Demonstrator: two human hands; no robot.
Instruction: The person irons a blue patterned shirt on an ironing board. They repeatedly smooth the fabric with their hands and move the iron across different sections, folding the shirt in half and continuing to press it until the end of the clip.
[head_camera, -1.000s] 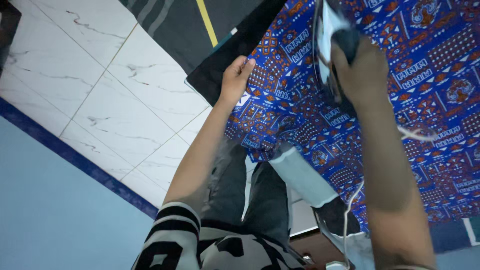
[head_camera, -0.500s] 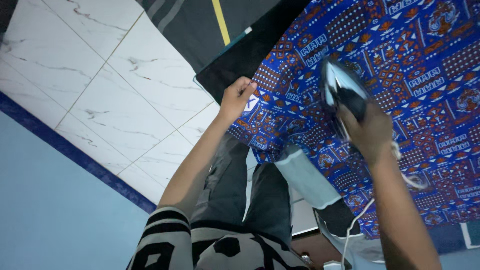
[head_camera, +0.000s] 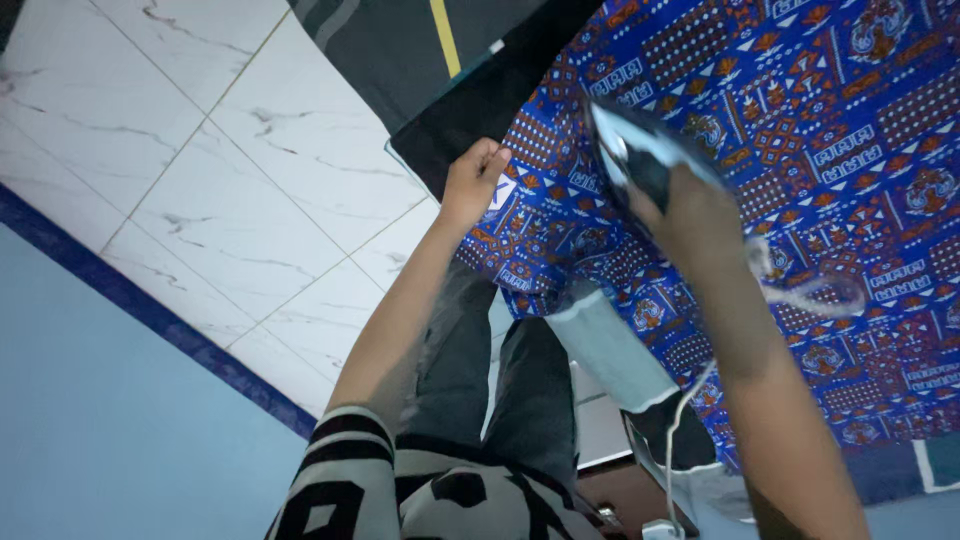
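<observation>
A blue cloth (head_camera: 840, 130) with an orange and white pattern lies spread over a surface. My right hand (head_camera: 695, 215) grips the dark handle of a clothes iron (head_camera: 635, 155), whose pale body rests on the cloth near its left part. A white cord (head_camera: 800, 295) runs from the iron back along my forearm. My left hand (head_camera: 470, 180) pinches the cloth's left edge, fingers closed on it, beside a dark cloth (head_camera: 470, 105) underneath.
White marble floor tiles (head_camera: 200, 180) fill the left, bordered by a dark blue skirting strip (head_camera: 150, 315) and a light blue wall (head_camera: 110, 430). My legs in dark grey trousers (head_camera: 490, 390) stand below the cloth's edge. A pale rolled piece (head_camera: 610, 350) hangs under the cloth.
My right hand has slid the iron to the left across the cloth, toward my left hand. The left hand has stayed on the cloth's edge.
</observation>
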